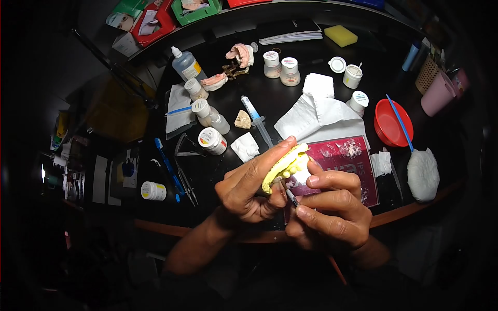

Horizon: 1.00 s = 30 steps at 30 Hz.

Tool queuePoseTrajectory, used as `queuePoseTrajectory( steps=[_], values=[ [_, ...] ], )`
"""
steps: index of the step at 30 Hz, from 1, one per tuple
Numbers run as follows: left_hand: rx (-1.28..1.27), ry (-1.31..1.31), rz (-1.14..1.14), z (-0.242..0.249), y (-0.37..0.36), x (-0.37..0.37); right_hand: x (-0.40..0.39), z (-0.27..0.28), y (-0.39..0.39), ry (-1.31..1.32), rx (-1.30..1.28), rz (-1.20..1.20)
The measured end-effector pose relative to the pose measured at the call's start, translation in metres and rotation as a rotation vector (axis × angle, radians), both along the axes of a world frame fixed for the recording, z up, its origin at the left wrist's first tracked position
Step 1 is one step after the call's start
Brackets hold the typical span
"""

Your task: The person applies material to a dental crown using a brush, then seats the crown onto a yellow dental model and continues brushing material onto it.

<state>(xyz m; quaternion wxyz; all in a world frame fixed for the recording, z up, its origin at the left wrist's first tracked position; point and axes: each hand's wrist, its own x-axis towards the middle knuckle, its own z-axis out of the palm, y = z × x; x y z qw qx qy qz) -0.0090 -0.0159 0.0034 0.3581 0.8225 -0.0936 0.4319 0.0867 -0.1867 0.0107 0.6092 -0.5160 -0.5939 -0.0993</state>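
My left hand (pixel 252 184) is closed around a yellow dental model (pixel 284 167), tilted up above the front of the desk. Between the fingers of my right hand (pixel 336 210) is a thin brush (pixel 292 197); its metal part points up at the model's lower edge, and a reddish handle shows below the hand. Whether the tip touches the model I cannot make out. Under my hands lies a dark red board (pixel 367 179) with white crumbs on it. A syringe (pixel 257 120) and a small folded tissue (pixel 245 147) lie just beyond my left hand.
Left stand jars (pixel 212 141), a dropper bottle (pixel 187 64), tweezers (pixel 185 181) and a blue-handled tool (pixel 168 168). A dental articulator (pixel 237 65) stands at the back. Right are white cloths (pixel 324 116), a red bowl (pixel 383 129) with a blue stick, and a white pad (pixel 423 175).
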Motion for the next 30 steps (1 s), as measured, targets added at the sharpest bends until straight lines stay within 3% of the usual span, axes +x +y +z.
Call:
queuePoseTrajectory(
  steps=[30],
  values=[
    [0.033, -0.039, -0.001, 0.0, 0.0013, 0.0025, 0.0, -0.0001, -0.0002, -0.02, -0.025, 0.007]
  ],
)
